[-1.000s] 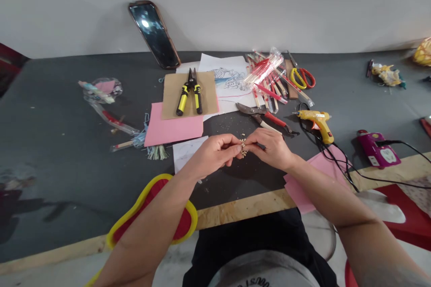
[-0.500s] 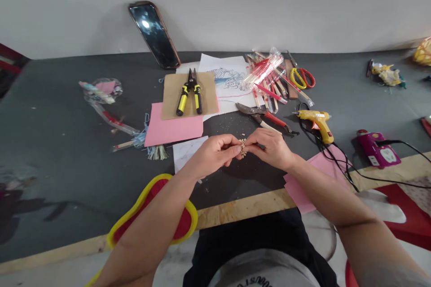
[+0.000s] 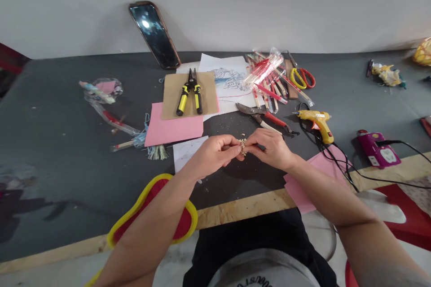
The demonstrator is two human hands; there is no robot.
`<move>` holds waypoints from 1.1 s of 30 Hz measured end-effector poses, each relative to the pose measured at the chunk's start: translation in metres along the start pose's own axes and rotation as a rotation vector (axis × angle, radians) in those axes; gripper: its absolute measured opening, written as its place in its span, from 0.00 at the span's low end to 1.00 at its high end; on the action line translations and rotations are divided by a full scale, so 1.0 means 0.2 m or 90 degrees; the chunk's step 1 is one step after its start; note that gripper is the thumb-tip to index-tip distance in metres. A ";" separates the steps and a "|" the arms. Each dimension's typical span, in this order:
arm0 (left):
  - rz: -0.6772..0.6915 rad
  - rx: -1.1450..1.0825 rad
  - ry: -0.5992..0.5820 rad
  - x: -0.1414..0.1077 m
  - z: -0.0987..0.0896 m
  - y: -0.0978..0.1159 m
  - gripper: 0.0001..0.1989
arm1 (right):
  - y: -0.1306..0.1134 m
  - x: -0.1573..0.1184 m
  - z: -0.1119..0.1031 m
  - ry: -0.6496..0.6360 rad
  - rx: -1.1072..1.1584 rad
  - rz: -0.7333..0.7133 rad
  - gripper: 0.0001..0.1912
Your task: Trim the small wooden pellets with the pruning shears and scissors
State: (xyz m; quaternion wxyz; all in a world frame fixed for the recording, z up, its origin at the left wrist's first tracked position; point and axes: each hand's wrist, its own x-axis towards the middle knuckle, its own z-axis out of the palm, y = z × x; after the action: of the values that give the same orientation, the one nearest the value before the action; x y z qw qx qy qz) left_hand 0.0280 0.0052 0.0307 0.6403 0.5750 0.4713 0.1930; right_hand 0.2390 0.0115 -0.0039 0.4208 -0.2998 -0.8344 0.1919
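Observation:
Small pale pieces [image 3: 243,141], like short cut bits of stick, lie in a little heap on the dark table between my hands. My left hand [image 3: 225,152] is closed in a pinch at the heap's left side, thumb against the fingers. From the right, my right hand [image 3: 267,147] pinches at the same spot, its fingertips almost meeting the left ones. Small pale pieces show at both sets of fingertips; exactly how many are held is hidden. Just beyond my right hand lie pruning shears [image 3: 261,116] with one red and one pale handle.
Yellow-black pliers [image 3: 189,94] rest on brown card [image 3: 170,94] over pink paper [image 3: 171,130]. Wrapped sticks [image 3: 266,76], scissors [image 3: 302,78] and a yellow glue gun [image 3: 316,121] lie to the right. A black cord runs near a purple power socket [image 3: 379,150]. A phone [image 3: 155,36] leans on the wall.
Almost nothing differs. Both hands stay over the heap, with only a slight shift of the fingertips.

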 end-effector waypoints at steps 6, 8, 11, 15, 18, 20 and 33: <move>-0.007 0.010 0.008 0.00 0.00 0.00 0.12 | -0.01 0.00 0.00 -0.004 -0.012 0.008 0.07; -0.009 0.010 0.008 0.00 0.00 0.01 0.12 | -0.01 0.01 0.00 -0.002 -0.015 0.004 0.07; -0.013 0.004 0.007 0.00 0.00 0.01 0.12 | -0.01 0.00 0.00 -0.001 -0.010 0.000 0.07; -0.015 0.000 0.005 -0.01 0.00 0.01 0.12 | 0.00 0.00 0.00 -0.011 -0.009 0.010 0.07; -0.016 0.009 0.001 -0.01 0.00 0.01 0.13 | 0.01 -0.01 0.00 -0.018 -0.016 0.015 0.07; -0.016 0.015 0.001 -0.01 0.00 0.02 0.13 | 0.01 -0.01 0.00 -0.019 -0.012 0.019 0.07; -0.009 0.024 0.003 0.00 0.00 0.00 0.14 | 0.01 -0.01 0.00 -0.018 0.007 0.012 0.06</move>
State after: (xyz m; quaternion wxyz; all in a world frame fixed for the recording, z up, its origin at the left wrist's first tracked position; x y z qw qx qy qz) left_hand 0.0273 0.0049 0.0315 0.6300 0.5829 0.4803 0.1809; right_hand 0.2396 0.0114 -0.0061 0.4089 -0.3027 -0.8362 0.2047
